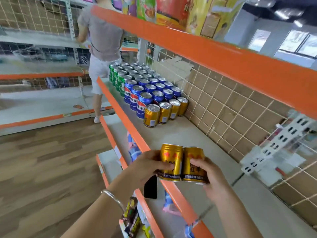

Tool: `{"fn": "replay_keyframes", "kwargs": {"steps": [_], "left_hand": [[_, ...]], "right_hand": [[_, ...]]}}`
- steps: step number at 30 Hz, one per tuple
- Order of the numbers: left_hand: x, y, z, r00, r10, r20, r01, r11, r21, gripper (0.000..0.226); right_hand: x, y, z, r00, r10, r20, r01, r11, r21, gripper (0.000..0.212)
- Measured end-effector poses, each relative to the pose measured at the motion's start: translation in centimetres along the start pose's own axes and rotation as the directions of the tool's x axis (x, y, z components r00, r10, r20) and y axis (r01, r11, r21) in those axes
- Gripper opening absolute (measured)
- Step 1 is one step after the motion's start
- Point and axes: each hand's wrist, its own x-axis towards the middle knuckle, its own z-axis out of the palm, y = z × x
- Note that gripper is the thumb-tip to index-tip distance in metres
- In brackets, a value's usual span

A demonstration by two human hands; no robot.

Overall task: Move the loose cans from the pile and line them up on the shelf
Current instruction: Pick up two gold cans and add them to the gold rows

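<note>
My left hand [145, 166] grips a gold can [171, 160], and my right hand [211, 177] grips a second gold can [193, 164] right beside it. Both cans are upright and touching, held just above the orange front lip of the shelf [180, 134]. Farther along that shelf stands a row of several gold cans [165, 111]. Behind them are rows of blue cans [151, 93], then green cans [118, 78] and silver-topped cans. The pile of loose cans is out of sight.
A wire grid backed with cardboard [231, 107] closes the shelf's rear. An orange upper shelf [205, 54] with snack packs hangs overhead. Lower shelves [137, 212] hold snack packets. A person [101, 48] stands in the aisle to the left, by another shelf unit.
</note>
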Motion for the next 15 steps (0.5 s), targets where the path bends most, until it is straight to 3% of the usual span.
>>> {"fn": "replay_keyframes", "kwargs": {"steps": [2,6,11,15], "left_hand": [[2.4,0.1,-0.5,0.995,0.041,-0.094,-0.037,0.998,0.045,0.056],[6.0,0.1,-1.9,0.977,0.077,-0.198,-0.058,0.994,0.096,0.039],[10.7,0.5,-4.4,0.963,0.143,-0.227,-0.096,0.973,0.209,0.064],[13.5,1.0,-6.2,0.962,0.208,-0.177,-0.161,0.956,0.246,0.055]], "right_hand": [[2.4,-0.4,0.3,0.998,-0.061,-0.028,0.059,0.997,-0.052,0.034],[6.2,0.0,0.9,0.994,-0.078,-0.075,0.073,0.996,-0.060,0.058],[11.0,0.2,2.0,0.984,-0.130,-0.124,0.127,0.991,-0.035,0.048],[13.9,1.1,2.5,0.970,-0.197,-0.139,0.198,0.980,-0.005,0.042]]}}
